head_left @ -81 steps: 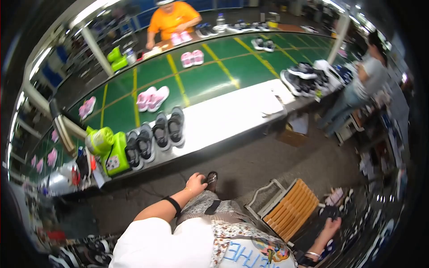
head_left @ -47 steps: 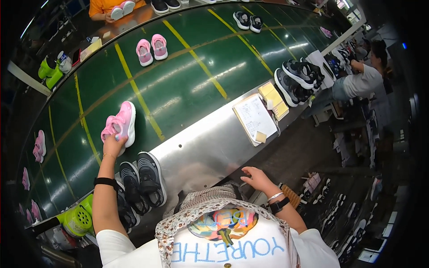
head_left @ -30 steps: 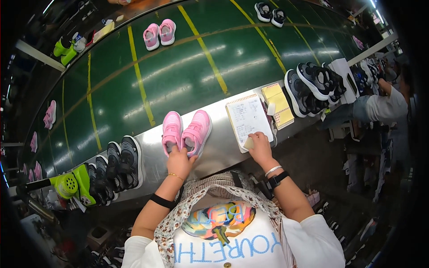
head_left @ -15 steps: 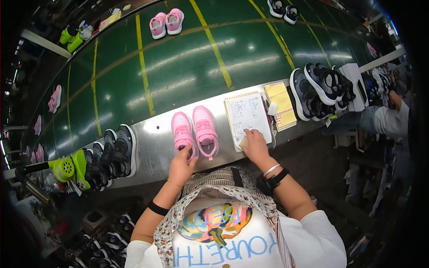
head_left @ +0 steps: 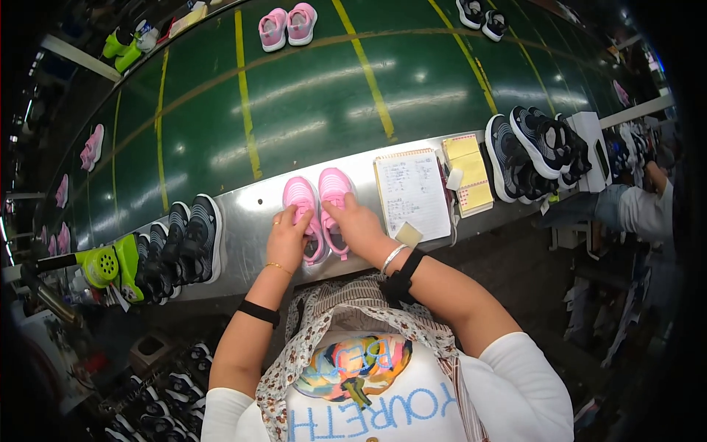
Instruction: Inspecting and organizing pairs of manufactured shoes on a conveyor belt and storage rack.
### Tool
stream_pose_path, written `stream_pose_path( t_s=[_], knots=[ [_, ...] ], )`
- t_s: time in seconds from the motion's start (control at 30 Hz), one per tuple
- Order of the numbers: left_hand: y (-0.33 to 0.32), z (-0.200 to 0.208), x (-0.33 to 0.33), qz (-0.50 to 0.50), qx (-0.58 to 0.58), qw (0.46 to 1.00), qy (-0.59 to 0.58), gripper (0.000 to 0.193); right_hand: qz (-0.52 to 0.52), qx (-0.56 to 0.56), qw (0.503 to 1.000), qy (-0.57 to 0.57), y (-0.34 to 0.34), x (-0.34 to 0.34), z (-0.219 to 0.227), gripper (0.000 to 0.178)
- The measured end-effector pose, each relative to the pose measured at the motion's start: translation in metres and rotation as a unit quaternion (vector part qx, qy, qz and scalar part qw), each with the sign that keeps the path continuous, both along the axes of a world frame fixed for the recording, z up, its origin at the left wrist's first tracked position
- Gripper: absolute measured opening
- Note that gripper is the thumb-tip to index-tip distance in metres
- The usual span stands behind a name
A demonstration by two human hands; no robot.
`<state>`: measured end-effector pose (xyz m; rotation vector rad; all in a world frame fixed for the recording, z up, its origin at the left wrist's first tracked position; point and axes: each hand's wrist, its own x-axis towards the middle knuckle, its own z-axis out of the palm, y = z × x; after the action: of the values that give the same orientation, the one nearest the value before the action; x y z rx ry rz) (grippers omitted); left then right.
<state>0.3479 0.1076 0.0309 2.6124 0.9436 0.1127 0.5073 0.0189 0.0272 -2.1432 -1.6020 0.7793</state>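
Two pink sneakers stand side by side on the metal ledge in front of me, toes pointing away. My left hand [head_left: 288, 234] grips the left pink sneaker [head_left: 298, 191] near its strap. Over the right pink sneaker [head_left: 335, 181], my right hand [head_left: 358, 225] has its fingers closed at the strap. Both hands partly cover the shoe openings. Right of them lies a spiral notebook [head_left: 416, 184] with handwriting, and a small pale yellowish piece [head_left: 409, 234] rests at its lower edge by my right wrist.
Black sneakers [head_left: 200, 239] line the ledge at left beside a lime-green device [head_left: 118, 271]. More black sneakers [head_left: 508, 166] and a yellow notepad [head_left: 467, 173] are at right. Beyond is a green belt [head_left: 309, 96] with yellow lines, carrying pink sneakers [head_left: 287, 27] and black ones. Another person's arm [head_left: 655, 179] shows far right.
My right hand has left the notebook and moved left onto the right pink sneaker. The small yellowish piece stays behind at the notebook. My left hand has slid forward along its sneaker.
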Motion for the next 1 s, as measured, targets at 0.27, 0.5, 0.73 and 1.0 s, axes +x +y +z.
stream_pose_path(
  t_s=[0.27,0.5,0.73,1.0],
  knots=[
    [-0.012,-0.012,0.001,0.050,0.059,0.997,-0.022,0.054,0.045,0.044,0.996,-0.070,-0.001,0.002,-0.010,0.045],
    [-0.007,-0.016,-0.020,0.135,-0.142,0.969,-0.149,0.074,-0.076,0.070,0.990,0.095,-0.026,0.010,-0.026,0.072],
    [-0.026,-0.035,-0.034,0.270,-0.515,0.760,-0.290,0.070,-0.145,0.017,0.954,0.261,-0.043,0.006,-0.067,0.075],
    [-0.033,-0.058,-0.034,0.284,-0.466,0.769,-0.333,0.061,-0.143,0.015,0.961,0.236,-0.042,0.004,-0.073,0.076]
  ],
)
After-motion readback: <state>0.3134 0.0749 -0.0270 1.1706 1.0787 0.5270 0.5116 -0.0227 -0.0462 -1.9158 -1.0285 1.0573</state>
